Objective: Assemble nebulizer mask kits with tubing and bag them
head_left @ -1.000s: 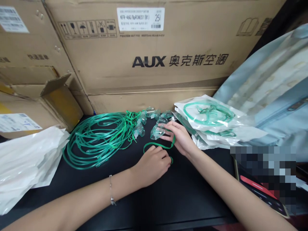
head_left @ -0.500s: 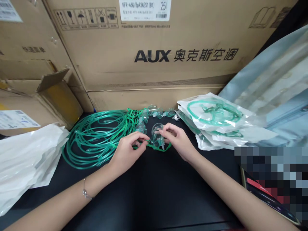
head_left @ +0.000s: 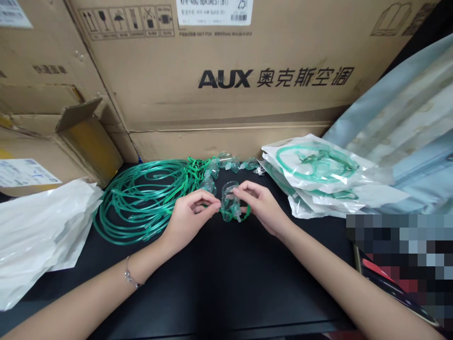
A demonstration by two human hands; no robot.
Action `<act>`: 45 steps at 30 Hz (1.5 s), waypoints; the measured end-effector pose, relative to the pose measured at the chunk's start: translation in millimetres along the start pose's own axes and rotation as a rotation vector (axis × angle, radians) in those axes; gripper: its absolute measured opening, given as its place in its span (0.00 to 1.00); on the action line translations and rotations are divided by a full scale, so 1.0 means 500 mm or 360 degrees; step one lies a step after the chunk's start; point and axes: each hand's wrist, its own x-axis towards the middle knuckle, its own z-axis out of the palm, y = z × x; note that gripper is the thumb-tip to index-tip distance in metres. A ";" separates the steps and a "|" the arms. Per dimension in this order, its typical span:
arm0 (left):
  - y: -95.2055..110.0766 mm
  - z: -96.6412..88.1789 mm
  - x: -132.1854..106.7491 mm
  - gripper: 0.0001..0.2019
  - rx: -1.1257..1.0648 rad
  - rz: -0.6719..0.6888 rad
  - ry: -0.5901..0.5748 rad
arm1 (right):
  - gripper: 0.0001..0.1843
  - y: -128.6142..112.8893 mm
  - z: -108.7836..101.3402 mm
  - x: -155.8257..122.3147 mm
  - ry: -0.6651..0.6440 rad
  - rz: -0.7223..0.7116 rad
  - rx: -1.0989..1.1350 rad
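One clear mask (head_left: 229, 200) over black table (head_left: 226, 283) in pinch of right hand (head_left: 264, 206), with seemingly half-fitted green strap (head_left: 246, 214) apparently in pinch of left hand (head_left: 188, 215), and loose masks (head_left: 224, 161) behind, finished or waiting unclear.

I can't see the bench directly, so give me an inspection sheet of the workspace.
Surface: black tabletop, laden along its back.
Job's things: clear mask with green strap, between the hands; coiled green tubing at left; more clear masks behind.
Clutter: white packets at far left; bagged green tubing at right; dark, red-striped object lower right, partly pixelated.
Hands: left hand seems to pinch the strap by the mask's left edge; right hand holds its right edge.
Cables: nothing seen.
Surroundings: cardboard boxes behind; light-blue fabric at right.
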 end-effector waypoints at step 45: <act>0.014 0.003 0.002 0.06 0.0136 -0.0117 0.0151 | 0.15 -0.009 -0.003 -0.001 0.0033 0.0091 0.0170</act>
